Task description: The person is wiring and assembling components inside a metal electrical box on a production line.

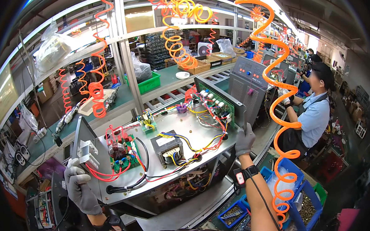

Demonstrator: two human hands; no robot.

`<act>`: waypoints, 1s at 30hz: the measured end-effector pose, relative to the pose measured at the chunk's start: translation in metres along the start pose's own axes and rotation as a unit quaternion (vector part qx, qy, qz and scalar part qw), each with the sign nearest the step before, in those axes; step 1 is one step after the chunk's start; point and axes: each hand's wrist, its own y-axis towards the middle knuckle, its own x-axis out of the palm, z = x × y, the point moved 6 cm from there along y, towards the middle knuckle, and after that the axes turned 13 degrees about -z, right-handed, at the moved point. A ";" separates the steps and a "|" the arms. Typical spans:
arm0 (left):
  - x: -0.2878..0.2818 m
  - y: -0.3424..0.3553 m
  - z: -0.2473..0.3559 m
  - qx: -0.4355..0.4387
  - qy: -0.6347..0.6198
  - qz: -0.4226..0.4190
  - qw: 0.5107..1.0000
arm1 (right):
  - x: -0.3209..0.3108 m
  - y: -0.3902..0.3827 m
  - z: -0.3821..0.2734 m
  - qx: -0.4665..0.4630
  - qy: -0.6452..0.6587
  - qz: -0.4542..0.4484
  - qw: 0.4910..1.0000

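Observation:
Before me sits an open metal chassis (175, 121), with a dark upright panel at each end. My left hand (78, 186), in a grey glove, is closed at the left panel (84, 134), near its lower front corner. At the opposite end my right hand (245, 141), also gloved, grips the edge of the right panel (240, 114). Between them the chassis carries a black transformer (168, 146), a green circuit board (130, 151) with red wires, and a larger board (218, 103) by the right panel. Coloured wires run across the plate. My left fingertips are partly hidden.
An orange coiled hose (290, 89) hangs close to my right arm. Blue bins (304, 199) of small parts stand at lower right. Behind the chassis are a roller conveyor (158, 101), a grey cabinet unit (246, 81) and a green bin (150, 83). A co-worker (312, 117) stands at right.

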 end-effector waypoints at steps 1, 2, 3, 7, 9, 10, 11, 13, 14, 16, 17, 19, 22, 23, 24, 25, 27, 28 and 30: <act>0.001 0.001 0.004 0.013 0.006 -0.001 1.000 | 0.000 0.001 0.002 0.000 -0.002 0.001 1.000; 0.001 0.002 0.005 0.012 0.004 -0.001 1.000 | 0.001 0.001 0.004 -0.008 -0.001 0.006 1.000; 0.001 0.003 0.006 0.014 0.006 -0.006 1.000 | 0.001 0.001 0.006 -0.015 0.000 0.010 1.000; 0.007 0.003 0.002 0.021 0.002 -0.007 1.000 | -0.005 0.002 0.005 0.005 -0.005 0.001 1.000; 0.012 0.004 0.003 0.069 -0.013 -0.011 0.997 | -0.009 0.004 -0.008 -0.052 -0.011 0.021 0.998; 0.011 0.005 0.008 0.063 -0.059 0.008 0.996 | -0.010 0.005 -0.013 -0.085 -0.030 0.040 0.995; 0.016 0.005 0.009 0.054 -0.108 0.021 0.993 | -0.008 0.003 -0.006 -0.111 -0.054 0.059 0.991; 0.009 -0.001 0.002 0.043 -0.040 0.022 0.998 | -0.002 0.002 0.001 -0.134 -0.096 0.082 0.983; 0.002 -0.006 -0.009 0.052 -0.066 -0.012 0.996 | 0.005 0.002 0.000 -0.105 -0.104 0.057 0.987; -0.004 -0.011 -0.022 0.036 -0.059 -0.030 0.997 | 0.007 0.004 -0.003 -0.085 -0.119 0.031 0.989; -0.002 -0.010 -0.023 0.038 -0.064 -0.042 0.996 | 0.002 0.004 -0.002 -0.083 -0.123 0.035 0.988; 0.005 -0.012 -0.023 0.026 -0.079 -0.028 0.996 | -0.003 0.003 -0.002 -0.086 -0.107 0.035 0.990; 0.007 -0.011 -0.021 0.007 -0.093 -0.014 0.996 | -0.008 0.002 -0.006 -0.092 -0.109 0.038 0.989; 0.005 -0.011 -0.020 0.004 -0.096 -0.015 0.995 | -0.007 0.002 -0.007 -0.092 -0.107 0.038 0.989; 0.003 -0.011 -0.020 0.005 -0.094 -0.014 0.995 | -0.006 0.002 -0.007 -0.086 -0.094 0.038 0.991; 0.003 -0.012 -0.022 -0.003 -0.091 -0.013 0.996 | -0.005 0.003 -0.007 -0.078 -0.081 0.038 0.993; 0.002 -0.012 -0.023 -0.011 -0.086 -0.012 0.996 | -0.003 0.003 -0.009 -0.068 -0.072 0.031 0.995; 0.003 -0.011 -0.022 -0.011 -0.087 -0.009 0.996 | -0.003 0.003 -0.009 -0.059 -0.066 0.026 0.996; 0.004 -0.010 -0.020 -0.011 -0.087 -0.006 0.996 | -0.003 0.003 -0.009 -0.070 -0.070 0.032 0.995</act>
